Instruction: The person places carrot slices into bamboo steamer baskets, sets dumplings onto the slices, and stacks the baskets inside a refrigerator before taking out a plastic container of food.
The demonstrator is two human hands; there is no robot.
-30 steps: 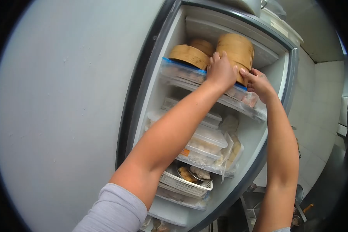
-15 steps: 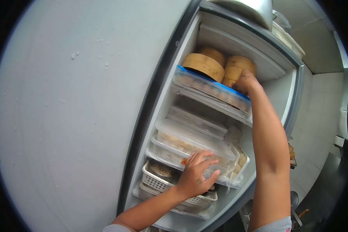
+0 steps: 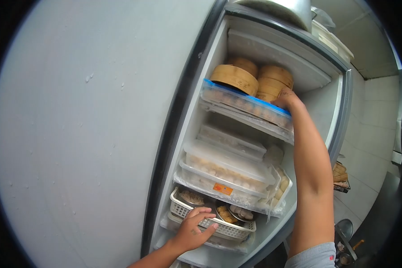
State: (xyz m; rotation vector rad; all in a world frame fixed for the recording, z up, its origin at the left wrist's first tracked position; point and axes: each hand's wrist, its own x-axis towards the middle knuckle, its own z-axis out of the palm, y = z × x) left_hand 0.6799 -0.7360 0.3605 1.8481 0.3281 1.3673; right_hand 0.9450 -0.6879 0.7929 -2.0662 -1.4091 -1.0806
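My right hand (image 3: 288,99) reaches onto the fridge's upper shelf, at the front of a stack of bamboo steamers (image 3: 274,81). Its fingers are partly hidden by the hand itself, just above the blue lid (image 3: 236,90) of a clear plastic container (image 3: 243,102); I cannot make out a grip. Another bamboo steamer (image 3: 234,77) stands left of that stack, with one more behind. Lower down, my left hand (image 3: 196,230) is open, its fingers apart, in front of a white plastic basket (image 3: 232,231). Bowls of food (image 3: 228,214) sit in the basket.
Stacked clear food boxes (image 3: 230,167) fill the middle shelf, with bagged round pieces (image 3: 281,185) at their right. The open fridge door (image 3: 89,134) spans the left side. A metal pot (image 3: 281,11) rests on top of the fridge. Pans (image 3: 344,228) are at lower right.
My left hand has moved down and left, from the middle-shelf boxes to in front of the basket. My right hand has shifted slightly lower against the steamer stack.
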